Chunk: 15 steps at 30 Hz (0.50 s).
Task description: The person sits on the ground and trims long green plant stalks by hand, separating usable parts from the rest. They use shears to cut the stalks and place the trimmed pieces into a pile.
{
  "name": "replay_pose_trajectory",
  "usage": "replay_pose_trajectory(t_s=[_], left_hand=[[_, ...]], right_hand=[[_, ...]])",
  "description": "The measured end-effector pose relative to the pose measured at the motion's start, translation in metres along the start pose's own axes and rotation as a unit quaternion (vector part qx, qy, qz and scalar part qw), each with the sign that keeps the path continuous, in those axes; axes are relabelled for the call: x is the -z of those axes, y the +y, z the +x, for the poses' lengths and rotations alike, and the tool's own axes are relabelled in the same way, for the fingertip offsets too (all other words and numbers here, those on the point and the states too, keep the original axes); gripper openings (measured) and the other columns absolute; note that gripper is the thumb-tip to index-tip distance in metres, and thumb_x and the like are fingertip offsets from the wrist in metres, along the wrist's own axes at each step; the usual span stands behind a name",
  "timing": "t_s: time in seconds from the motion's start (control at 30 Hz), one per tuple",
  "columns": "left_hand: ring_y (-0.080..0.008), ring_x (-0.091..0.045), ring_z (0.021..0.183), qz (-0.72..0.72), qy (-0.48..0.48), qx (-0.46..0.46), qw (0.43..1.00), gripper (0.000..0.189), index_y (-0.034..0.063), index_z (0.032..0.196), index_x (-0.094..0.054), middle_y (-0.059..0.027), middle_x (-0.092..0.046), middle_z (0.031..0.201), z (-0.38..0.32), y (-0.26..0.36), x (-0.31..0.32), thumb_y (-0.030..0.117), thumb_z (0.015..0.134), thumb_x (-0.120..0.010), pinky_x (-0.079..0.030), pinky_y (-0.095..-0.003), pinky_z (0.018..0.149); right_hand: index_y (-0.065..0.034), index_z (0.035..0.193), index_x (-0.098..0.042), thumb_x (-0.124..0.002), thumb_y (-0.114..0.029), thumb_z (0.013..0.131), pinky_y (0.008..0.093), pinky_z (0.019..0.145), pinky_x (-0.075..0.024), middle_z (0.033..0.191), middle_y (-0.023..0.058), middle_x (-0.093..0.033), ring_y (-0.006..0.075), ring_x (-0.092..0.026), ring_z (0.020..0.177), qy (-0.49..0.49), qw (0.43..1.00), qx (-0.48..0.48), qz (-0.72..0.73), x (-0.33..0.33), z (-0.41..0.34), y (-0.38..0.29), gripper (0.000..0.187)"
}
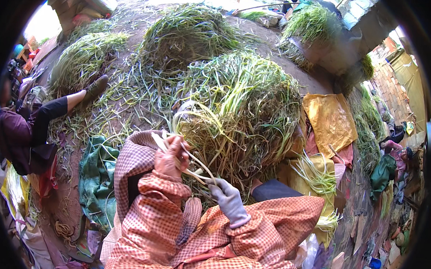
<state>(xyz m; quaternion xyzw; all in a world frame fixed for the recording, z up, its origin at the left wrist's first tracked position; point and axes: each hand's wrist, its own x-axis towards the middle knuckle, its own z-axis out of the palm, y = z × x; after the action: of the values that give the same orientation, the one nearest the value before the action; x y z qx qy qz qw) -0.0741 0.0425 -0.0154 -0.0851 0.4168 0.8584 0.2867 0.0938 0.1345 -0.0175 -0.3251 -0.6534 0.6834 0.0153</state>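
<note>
My bare left hand (171,157) is closed around a few long, pale leafy stalks (198,164). Their whitish ends stick out beside its fingers, and a pale leaf loops above it. Lower and to the right, my right hand (229,199), in a grey knit glove, pinches the other part of the stalks between thumb and fingers. Just beyond both hands rises a large heap of green leafy stalks (244,110) with brown, soiled lower parts. Checked sleeves and a checked apron cover my arms and lap.
Small bundles of pale stalks (315,175) lie on yellow sacking at the right. A green woven sack (98,182) is at the left. Another heap (187,37) stands farther off. A person (23,131) sits at far left, another person (396,155) at far right.
</note>
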Motion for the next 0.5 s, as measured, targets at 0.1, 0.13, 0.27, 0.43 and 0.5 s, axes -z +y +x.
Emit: replay_pose_trajectory(t_s=[0.1, 0.13, 0.27, 0.43, 0.5], left_hand=[[-0.0144, -0.064, 0.070, 0.087, -0.033, 0.013, 0.996, 0.023, 0.0078, 0.107, -0.058, -0.0110, -0.067, 0.089, -0.002, -0.003, 0.004, 0.024, 0.091, -0.054, -0.047, -0.0235, 0.039], [-0.0172, -0.065, 0.079, 0.103, -0.065, 0.033, 0.992, 0.026, 0.0077, 0.109, -0.057, -0.0112, -0.067, 0.093, -0.008, -0.014, 0.001, 0.025, 0.091, -0.055, -0.051, -0.0259, 0.045], [-0.0237, -0.065, 0.084, 0.038, -0.150, 0.090, 0.984, 0.025, 0.0040, 0.107, -0.057, -0.0106, -0.066, 0.090, -0.025, -0.052, -0.010, 0.023, 0.090, -0.056, -0.055, -0.0410, 0.069], [-0.0221, -0.063, 0.072, -0.139, -0.137, 0.088, 0.977, 0.027, 0.0050, 0.104, -0.056, -0.0065, -0.061, 0.082, -0.005, -0.030, 0.011, 0.028, 0.090, -0.055, -0.056, -0.0482, 0.069], [-0.0183, -0.062, 0.070, -0.207, -0.135, 0.051, 0.968, 0.027, 0.0059, 0.105, -0.055, -0.0048, -0.059, 0.080, 0.000, -0.016, 0.018, 0.029, 0.092, -0.052, -0.056, -0.0514, 0.067]], right_hand=[[-0.0039, 0.102, -0.064, -0.056, -0.014, 0.090, 0.0179, 0.052, -0.0380, 0.070, -0.0042, -0.054, 0.0031, -0.044, 0.057, 0.088, 0.995, -0.030, -0.027, 0.007, -0.009, 0.013, 0.017], [-0.0038, 0.100, -0.064, -0.056, -0.015, 0.090, 0.0182, 0.049, -0.0350, 0.067, -0.0057, -0.053, 0.0021, -0.041, 0.054, 0.089, 0.994, 0.043, -0.048, 0.010, -0.008, 0.012, 0.017], [-0.0033, 0.106, -0.058, -0.056, -0.015, 0.089, 0.0295, 0.060, -0.0473, 0.074, 0.0141, -0.062, 0.0172, -0.059, 0.064, 0.047, 0.987, 0.129, -0.086, 0.007, 0.003, 0.004, 0.021], [-0.0017, 0.107, -0.060, -0.056, -0.008, 0.088, 0.0190, 0.052, -0.0414, 0.079, -0.0004, -0.062, 0.0040, -0.050, 0.062, 0.074, 0.991, 0.074, -0.083, 0.007, -0.002, 0.011, 0.020], [-0.0022, 0.104, -0.062, -0.057, -0.010, 0.089, 0.0165, 0.048, -0.0371, 0.078, -0.0008, -0.062, 0.0018, -0.047, 0.059, 0.108, 0.993, 0.035, -0.039, 0.022, -0.009, 0.018, 0.018]])
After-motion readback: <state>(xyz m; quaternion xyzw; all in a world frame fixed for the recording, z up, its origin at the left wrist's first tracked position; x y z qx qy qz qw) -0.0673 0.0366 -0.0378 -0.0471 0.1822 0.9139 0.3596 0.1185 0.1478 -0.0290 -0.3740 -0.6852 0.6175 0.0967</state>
